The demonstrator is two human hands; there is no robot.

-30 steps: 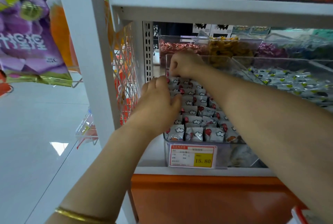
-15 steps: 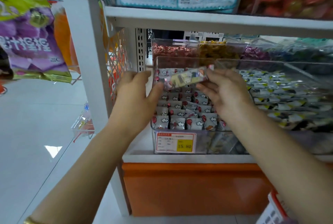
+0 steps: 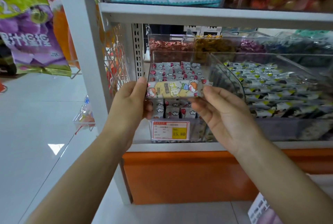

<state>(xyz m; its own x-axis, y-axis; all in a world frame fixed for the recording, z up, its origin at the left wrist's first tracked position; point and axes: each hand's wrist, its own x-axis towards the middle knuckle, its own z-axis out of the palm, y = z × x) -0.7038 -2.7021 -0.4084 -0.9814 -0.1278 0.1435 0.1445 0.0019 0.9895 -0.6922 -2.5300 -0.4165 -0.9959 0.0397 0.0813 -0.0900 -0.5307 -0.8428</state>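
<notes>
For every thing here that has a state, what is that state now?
snack packet: held level in front of the bin, not in it.
left hand: pinches the packet's left end.
right hand: pinches its right end.
clear bin: open on top, holds many small packets.
price tag: fixed on the bin's front.

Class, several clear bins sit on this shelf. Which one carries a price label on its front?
The front-left bin, holding cloud-printed sachets; its red-and-yellow price label reads 15.80, the others show none.

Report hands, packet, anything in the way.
Both hands pinching: left hand and right hand on the ends of the snack packet. Packet crosswise before the clear bin. Nothing in the way.
</notes>
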